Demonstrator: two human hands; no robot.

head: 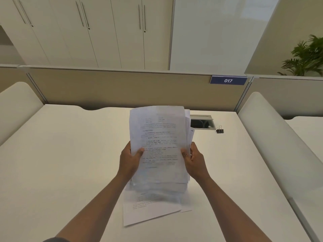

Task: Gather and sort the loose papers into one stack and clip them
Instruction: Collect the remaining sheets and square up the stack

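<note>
Desk (70,163): white top, plain and pale; curved cut-out along the far edge.
Cable port (202,123): open recessed hatch at far right of centre, lid raised, dark inside.
Binder clip (219,130): black, standing on the desk just right of the port, well apart from both hands.
Paper stack (158,137): held upright above the desk, printed side toward the camera, edges uneven on the right.
Left hand (130,158): closed on the stack's left edge, thumb over the front sheet.
Right hand (193,158): closed on the stack's right edge, thumb in front.
Loose sheets (148,212): flat on the desk under the held stack, skewed.
Partition (122,88): beige panel behind the desk, with blue plate (228,80) reading 017.
Side dividers (272,137): white, rounded, one each side.
Cabinets (104,32): pale tall doors beyond the partition.
Plant (307,56): green fronds, far right.
</note>
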